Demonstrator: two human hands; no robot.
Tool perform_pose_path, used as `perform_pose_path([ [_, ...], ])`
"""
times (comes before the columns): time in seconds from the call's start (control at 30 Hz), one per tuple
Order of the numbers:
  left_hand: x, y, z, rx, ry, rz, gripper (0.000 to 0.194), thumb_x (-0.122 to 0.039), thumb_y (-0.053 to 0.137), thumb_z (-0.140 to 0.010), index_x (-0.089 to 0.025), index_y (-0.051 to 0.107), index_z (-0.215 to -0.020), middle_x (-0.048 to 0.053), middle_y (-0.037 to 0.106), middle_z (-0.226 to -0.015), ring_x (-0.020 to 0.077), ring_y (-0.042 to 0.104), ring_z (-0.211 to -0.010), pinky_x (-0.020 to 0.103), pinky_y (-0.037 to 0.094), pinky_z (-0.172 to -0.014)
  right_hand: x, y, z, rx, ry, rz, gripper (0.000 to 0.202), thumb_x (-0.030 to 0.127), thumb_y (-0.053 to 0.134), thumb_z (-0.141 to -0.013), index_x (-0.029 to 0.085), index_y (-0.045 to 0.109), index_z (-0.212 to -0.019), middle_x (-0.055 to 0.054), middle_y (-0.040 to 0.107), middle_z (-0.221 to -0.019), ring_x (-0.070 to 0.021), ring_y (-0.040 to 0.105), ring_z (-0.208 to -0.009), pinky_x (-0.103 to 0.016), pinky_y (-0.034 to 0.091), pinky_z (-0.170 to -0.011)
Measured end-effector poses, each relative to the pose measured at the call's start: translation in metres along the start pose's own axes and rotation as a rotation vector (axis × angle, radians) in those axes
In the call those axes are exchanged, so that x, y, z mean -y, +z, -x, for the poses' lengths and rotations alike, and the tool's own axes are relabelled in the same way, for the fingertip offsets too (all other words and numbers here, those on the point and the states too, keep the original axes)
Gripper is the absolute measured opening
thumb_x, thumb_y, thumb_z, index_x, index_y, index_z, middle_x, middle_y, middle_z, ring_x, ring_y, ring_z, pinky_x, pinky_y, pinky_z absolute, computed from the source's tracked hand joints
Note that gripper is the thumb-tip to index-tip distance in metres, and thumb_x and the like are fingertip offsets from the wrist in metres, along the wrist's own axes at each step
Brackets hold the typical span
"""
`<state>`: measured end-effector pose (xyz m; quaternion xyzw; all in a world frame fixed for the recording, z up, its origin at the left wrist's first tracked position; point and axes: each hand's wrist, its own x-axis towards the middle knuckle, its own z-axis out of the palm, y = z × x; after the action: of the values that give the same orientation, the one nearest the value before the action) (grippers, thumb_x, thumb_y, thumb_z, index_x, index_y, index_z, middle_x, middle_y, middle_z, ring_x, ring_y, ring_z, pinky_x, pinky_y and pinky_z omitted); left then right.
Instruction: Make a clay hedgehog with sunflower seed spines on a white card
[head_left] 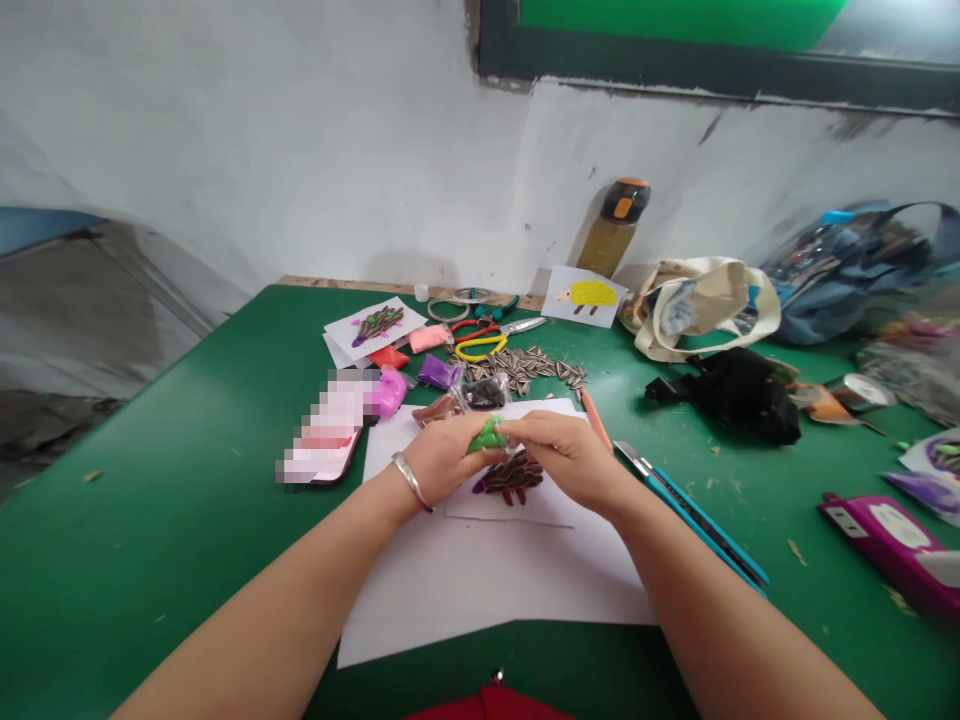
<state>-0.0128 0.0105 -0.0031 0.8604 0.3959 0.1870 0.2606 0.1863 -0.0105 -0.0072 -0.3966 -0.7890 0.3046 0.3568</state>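
Holds a packet of green clay between left hand and right hand, over a seed-covered picture on white paper, near loose seeds.

A green bench carries white paper, a heap of striped seeds, scissors with red and yellow handles, a phone, a blue-edged cutter and what looks like a black pouch.
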Motion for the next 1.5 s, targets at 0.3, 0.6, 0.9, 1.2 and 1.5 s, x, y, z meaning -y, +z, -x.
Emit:
perform_pose_path([
  [0.3,0.0,-0.005,-0.002,0.091,-0.06,0.127,0.02,-0.038,0.06,-0.081,-0.018,0.061,-0.085,-0.001,0.062,-0.074,0.016,0.056,-0.07,0.026,0.039,-0.065,0.005,-0.006,0.001,0.075,-0.051,0.012,0.026,0.017,0.052,-0.089,0.025,0.069,-0.107,-0.003,0.063,-0.086,-0.0129,0.06,-0.078,-0.026,0.048,-0.07],
  [0.6,-0.009,-0.007,0.0,0.24,-0.161,0.455,0.022,-0.037,0.06,-0.079,-0.015,0.06,-0.085,-0.005,0.056,-0.061,0.0107,0.051,-0.054,0.021,0.038,-0.052,0.017,-0.012,0.0,0.143,-0.04,0.081,0.017,0.01,0.054,-0.084,0.021,0.067,-0.089,0.001,0.057,-0.077,-0.0098,0.054,-0.072,-0.021,0.041,-0.066],
  [0.9,-0.012,-0.009,-0.001,0.154,-0.218,0.543,0.024,-0.034,0.065,-0.075,-0.016,0.063,-0.091,-0.005,0.056,-0.06,0.0096,0.05,-0.052,0.021,0.039,-0.049,0.013,-0.008,-0.001,0.062,-0.075,0.099,0.016,0.013,0.053,-0.086,0.021,0.065,-0.089,0.0,0.056,-0.078,-0.0125,0.053,-0.074,-0.025,0.042,-0.068],
  [1.2,-0.012,-0.011,0.002,0.192,-0.256,0.71,0.028,-0.034,0.067,-0.073,-0.014,0.061,-0.091,-0.005,0.055,-0.058,0.0085,0.05,-0.048,0.02,0.041,-0.046,0.015,-0.007,-0.001,0.047,-0.13,0.101,0.013,0.015,0.054,-0.086,0.02,0.066,-0.087,-0.002,0.056,-0.082,-0.0134,0.054,-0.078,-0.025,0.043,-0.069],
  [1.5,-0.011,-0.01,-0.002,0.088,-0.242,0.555,0.032,-0.037,0.065,-0.075,-0.014,0.062,-0.097,-0.006,0.055,-0.055,0.0085,0.048,-0.048,0.02,0.04,-0.048,0.012,0.003,-0.002,-0.049,-0.023,0.139,0.012,0.009,0.053,-0.084,0.02,0.058,-0.082,-0.001,0.053,-0.079,-0.0141,0.051,-0.078,-0.025,0.04,-0.07],
])
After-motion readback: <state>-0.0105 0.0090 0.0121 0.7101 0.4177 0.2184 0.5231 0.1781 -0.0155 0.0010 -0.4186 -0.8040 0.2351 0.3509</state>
